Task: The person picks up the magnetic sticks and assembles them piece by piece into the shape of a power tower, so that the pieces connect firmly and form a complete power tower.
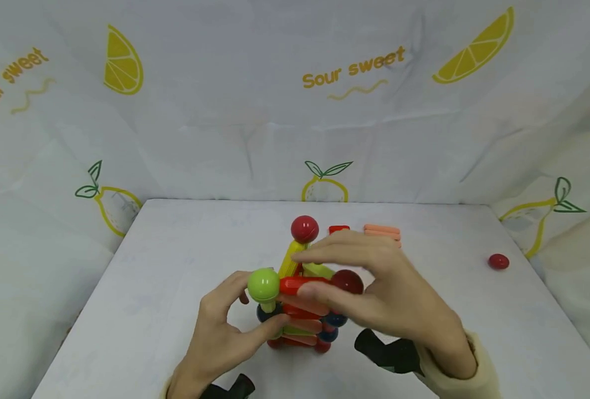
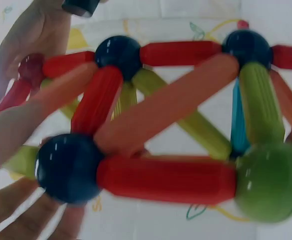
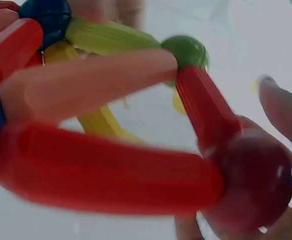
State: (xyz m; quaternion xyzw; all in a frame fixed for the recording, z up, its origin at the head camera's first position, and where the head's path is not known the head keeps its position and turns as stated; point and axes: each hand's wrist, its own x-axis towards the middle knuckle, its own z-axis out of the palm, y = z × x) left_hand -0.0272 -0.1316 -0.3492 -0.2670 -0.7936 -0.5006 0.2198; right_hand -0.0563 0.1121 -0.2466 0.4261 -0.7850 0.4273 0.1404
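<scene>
A structure of magnetic rods and balls [image 1: 299, 313] stands at the middle of the table, with red, salmon, green and yellow rods joined by blue, red and green balls. My left hand [image 1: 222, 327] grips its left side, thumb in front and fingers behind, below a light green ball [image 1: 263, 285]. My right hand [image 1: 374, 280] is at the upper right, its fingers stretched out over the top beside a dark red ball [image 1: 347, 281]. In the right wrist view, the dark red ball [image 3: 253, 182] lies before that hand, whose thumb stands apart from it.
Behind the right hand lie salmon rods [image 1: 381, 229] and a red rod [image 1: 338, 228]. One loose red ball [image 1: 498, 261] sits near the right edge of the white table [image 1: 175, 249]. A white cloth [image 1: 225, 138] printed with lemons hangs behind.
</scene>
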